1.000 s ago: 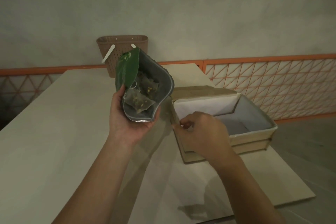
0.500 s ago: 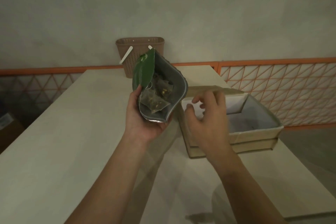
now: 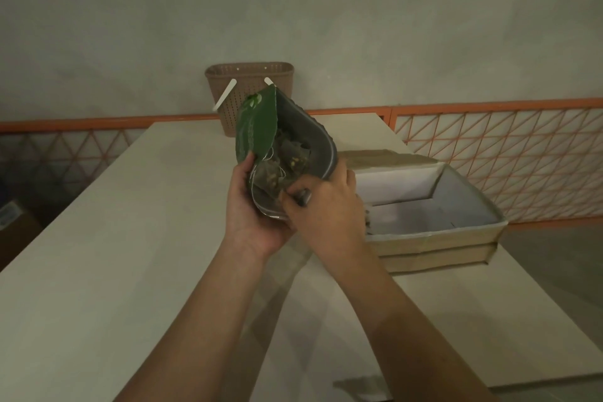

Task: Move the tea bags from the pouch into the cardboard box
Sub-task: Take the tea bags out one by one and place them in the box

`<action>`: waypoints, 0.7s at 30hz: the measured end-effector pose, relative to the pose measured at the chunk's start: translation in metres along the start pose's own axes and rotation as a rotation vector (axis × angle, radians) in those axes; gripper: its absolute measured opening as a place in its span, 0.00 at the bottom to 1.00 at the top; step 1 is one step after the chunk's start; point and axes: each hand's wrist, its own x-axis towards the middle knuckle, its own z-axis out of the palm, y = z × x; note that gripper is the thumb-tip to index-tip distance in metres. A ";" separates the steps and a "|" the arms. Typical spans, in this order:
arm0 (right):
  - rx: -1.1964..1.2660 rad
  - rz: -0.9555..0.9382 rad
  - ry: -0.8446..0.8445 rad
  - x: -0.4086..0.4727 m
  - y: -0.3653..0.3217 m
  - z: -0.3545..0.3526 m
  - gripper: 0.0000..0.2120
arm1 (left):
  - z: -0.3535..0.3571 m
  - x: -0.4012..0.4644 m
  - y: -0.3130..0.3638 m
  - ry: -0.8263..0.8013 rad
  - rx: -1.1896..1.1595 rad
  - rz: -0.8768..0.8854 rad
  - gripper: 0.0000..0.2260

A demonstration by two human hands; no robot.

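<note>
My left hand (image 3: 249,219) grips a green foil pouch (image 3: 257,127) from below, its mouth gaping toward me above the table. Several pyramid tea bags (image 3: 287,157) with thin strings lie inside it. My right hand (image 3: 321,206) reaches into the pouch's lower mouth, its fingers curled at a tea bag (image 3: 269,178) near the rim. An open cardboard box (image 3: 434,240) with a pale lining sits on the table just right of my hands, its flap (image 3: 394,184) folded up at the back. A small dark scrap lies at the box's near-left inside corner, half hidden by my right hand.
A brown perforated plastic basket (image 3: 228,90) stands at the far end of the pale table (image 3: 114,238), behind the pouch. An orange lattice railing (image 3: 505,147) runs behind and to the right. The table's right edge falls close to the box.
My right hand has left the box's front-left rim and moved up and left into the pouch's mouth. The pouch stays held in my left hand.
</note>
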 end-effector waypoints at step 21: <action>1.112 0.013 0.316 0.001 0.042 -0.095 0.05 | 0.010 0.010 -0.007 -0.020 -0.099 -0.008 0.26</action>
